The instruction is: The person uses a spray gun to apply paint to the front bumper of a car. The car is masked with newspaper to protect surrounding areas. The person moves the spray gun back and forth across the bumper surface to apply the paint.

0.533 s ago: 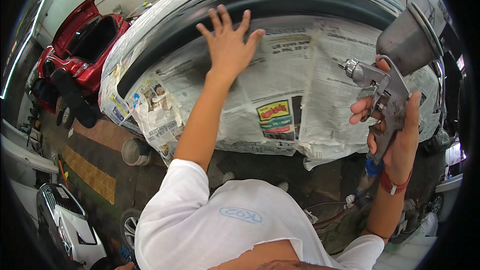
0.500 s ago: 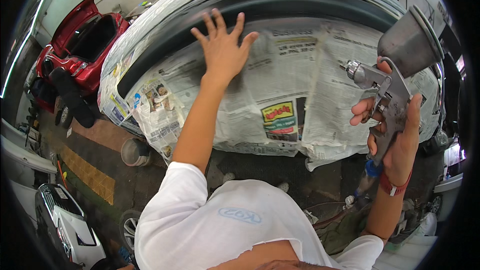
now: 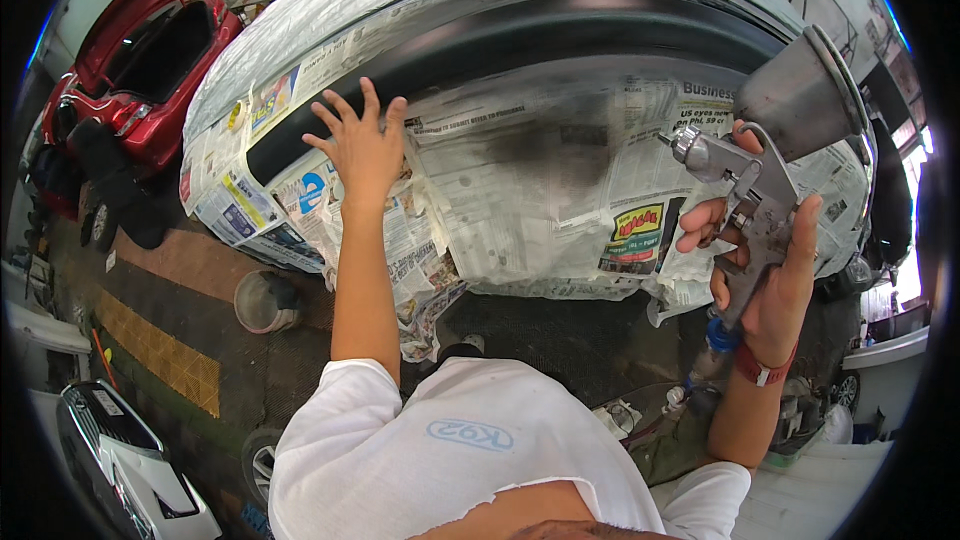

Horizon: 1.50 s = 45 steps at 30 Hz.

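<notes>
A curved dark car panel (image 3: pixel 520 45) is bordered by newspaper masking (image 3: pixel 490 250) with a dark grey smudge in its middle. My left hand (image 3: pixel 365 155) is open, fingers spread, at the lower edge of the panel's left part; whether the fingertips touch it I cannot tell. On the right, my right hand (image 3: pixel 778 310) is closed round the handle of a metal spray gun (image 3: pixel 745 202), some fingers near its trigger. The gun's grey cup (image 3: pixel 800 100) sits on top, and its nozzle points left over the newspaper. A blue-topped clear fitting (image 3: pixel 718 335) shows below the handle.
Pale sheeting (image 3: pixel 330 15) covers the car beyond the panel. A grey bucket (image 3: pixel 265 302) stands on the floor at left, near a yellow floor strip (image 3: pixel 165 355). A red car (image 3: pixel 150 90) with its boot lid raised is far left; a white vehicle part (image 3: pixel 150 470) is near left.
My left hand has moved left along the panel, its fingers still spread. The view has shifted to the right. My right hand keeps its hold on the spray gun.
</notes>
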Motion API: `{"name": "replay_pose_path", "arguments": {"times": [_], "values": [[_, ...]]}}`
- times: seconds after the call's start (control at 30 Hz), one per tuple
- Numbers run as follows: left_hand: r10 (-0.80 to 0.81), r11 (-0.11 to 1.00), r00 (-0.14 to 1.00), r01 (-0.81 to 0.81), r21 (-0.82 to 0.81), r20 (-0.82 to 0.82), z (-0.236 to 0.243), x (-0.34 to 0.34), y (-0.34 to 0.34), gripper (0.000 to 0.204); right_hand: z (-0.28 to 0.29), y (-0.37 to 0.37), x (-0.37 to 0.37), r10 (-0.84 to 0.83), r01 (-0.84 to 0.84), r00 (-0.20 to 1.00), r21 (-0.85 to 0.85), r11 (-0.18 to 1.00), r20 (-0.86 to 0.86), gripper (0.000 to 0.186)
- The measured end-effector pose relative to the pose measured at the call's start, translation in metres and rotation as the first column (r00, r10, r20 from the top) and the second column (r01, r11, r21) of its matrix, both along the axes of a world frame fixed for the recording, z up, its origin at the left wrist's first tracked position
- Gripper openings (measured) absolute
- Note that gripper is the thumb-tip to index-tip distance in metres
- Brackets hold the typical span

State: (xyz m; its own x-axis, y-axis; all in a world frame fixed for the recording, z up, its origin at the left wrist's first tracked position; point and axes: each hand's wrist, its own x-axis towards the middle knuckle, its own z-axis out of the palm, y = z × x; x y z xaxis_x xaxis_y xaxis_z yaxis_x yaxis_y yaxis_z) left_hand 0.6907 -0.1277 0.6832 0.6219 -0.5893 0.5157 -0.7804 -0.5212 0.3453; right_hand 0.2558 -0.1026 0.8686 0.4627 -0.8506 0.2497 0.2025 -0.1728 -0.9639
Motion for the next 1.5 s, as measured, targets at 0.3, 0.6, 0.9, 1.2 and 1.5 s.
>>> {"name": "replay_pose_path", "arguments": {"times": [0.3, 0.6, 0.9, 1.2, 1.5], "values": [[-0.418, 0.880, 0.882, 0.453, -0.147, 0.216, 0.042, -0.055, -0.022, 0.070, -0.004, 0.075, 0.035, -0.002, -0.001, 0.997, -0.043, 0.999, -0.079, 0.090], [-0.278, -0.090, -0.748, 0.645, -0.759, -0.603, -0.049, -0.246, 0.175, 0.041, -0.106, 0.173, 0.003, -0.260, 0.259, 0.965, 0.031, 0.965, 0.037, 0.075], [-0.044, 0.011, -0.763, 0.645, -0.764, -0.645, -0.102, -0.274, 0.274, 0.020, -0.155, 0.262, 0.005, -0.432, 0.429, 0.902, 0.166, 0.888, -0.021, 0.072], [-0.072, 0.188, -0.844, 0.511, -0.839, -0.531, -0.099, -0.267, 0.305, 0.009, -0.146, 0.285, 0.025, -0.403, 0.404, 0.915, 0.085, 0.911, -0.024, 0.073], [-0.119, 0.182, -0.843, 0.500, -0.847, -0.524, -0.083, -0.220, 0.281, 0.008, -0.134, 0.260, 0.076, -0.376, 0.377, 0.923, -0.006, 0.926, -0.082, 0.074]]}}
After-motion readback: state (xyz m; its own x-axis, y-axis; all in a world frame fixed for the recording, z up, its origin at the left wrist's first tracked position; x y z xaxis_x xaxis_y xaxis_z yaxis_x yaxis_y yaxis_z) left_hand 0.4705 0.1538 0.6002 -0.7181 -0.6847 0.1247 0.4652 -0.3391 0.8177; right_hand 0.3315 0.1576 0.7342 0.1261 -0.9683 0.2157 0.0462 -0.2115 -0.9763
